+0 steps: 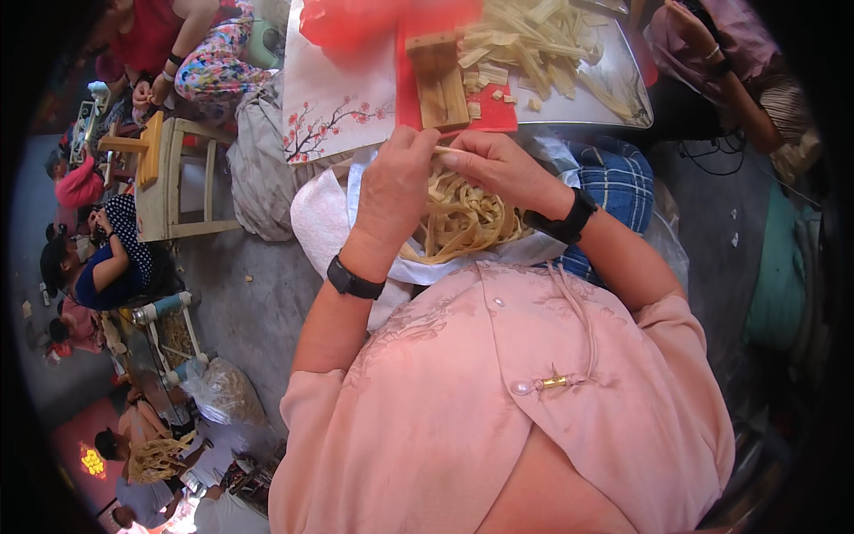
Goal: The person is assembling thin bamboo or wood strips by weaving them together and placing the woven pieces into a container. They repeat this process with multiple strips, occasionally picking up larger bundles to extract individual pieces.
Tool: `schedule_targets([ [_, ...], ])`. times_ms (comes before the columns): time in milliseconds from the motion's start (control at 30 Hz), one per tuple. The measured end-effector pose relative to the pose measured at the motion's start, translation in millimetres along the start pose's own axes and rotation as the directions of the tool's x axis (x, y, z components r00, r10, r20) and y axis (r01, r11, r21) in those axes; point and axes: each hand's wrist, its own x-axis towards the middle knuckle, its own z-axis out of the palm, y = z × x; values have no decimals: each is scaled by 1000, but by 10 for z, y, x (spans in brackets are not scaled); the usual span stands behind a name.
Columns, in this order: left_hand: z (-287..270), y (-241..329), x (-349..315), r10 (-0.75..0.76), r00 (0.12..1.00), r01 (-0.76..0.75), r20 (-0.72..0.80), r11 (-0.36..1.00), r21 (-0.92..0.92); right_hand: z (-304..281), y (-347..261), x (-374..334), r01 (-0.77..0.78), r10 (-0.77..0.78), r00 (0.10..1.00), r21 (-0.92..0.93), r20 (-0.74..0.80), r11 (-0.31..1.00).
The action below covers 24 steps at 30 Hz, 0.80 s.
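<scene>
My left hand (398, 182) and my right hand (505, 166) meet at the table's near edge, fingers pinched together. Between their fingertips runs a short stretch of a narrow pale strip (444, 149); its ends are hidden by my fingers. Right below, a heap of long tan strips (471, 218), looking like a flat braid, lies coiled in a white cloth or bag (436, 270) on my lap. Just beyond my hands, a wooden block with a raised end (443, 96) rests on a red sheet (498, 120). Small cut pale pieces (487, 75) lie beside it.
Dry pale strips (547, 49) are piled on the table (614, 62), near a blurred red plastic bag (356, 27). A wooden stool (191, 182) stands to the left. Several people work along the left; another person's arm (743, 98) shows at the far right.
</scene>
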Motion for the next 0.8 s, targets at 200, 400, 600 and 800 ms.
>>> schedule_targets([
  [200, 105, -426, 132, 88, 996, -84, -6, 974, 212, -1, -108, 32, 107, -112, 994, -201, -13, 974],
  [400, 256, -493, 257, -205, 959, 278, 194, 566, -776, -273, -73, 278, 119, -194, 961, -342, -195, 932],
  [600, 319, -627, 415, -268, 939, 332, 215, 555, -762, -359, -17, 453, 125, -231, 939, -373, -256, 919],
  [800, 429, -755, 538, -293, 952, 306, 90, 879, -365, -437, 161, 653, 153, -365, 906, -639, -213, 753],
])
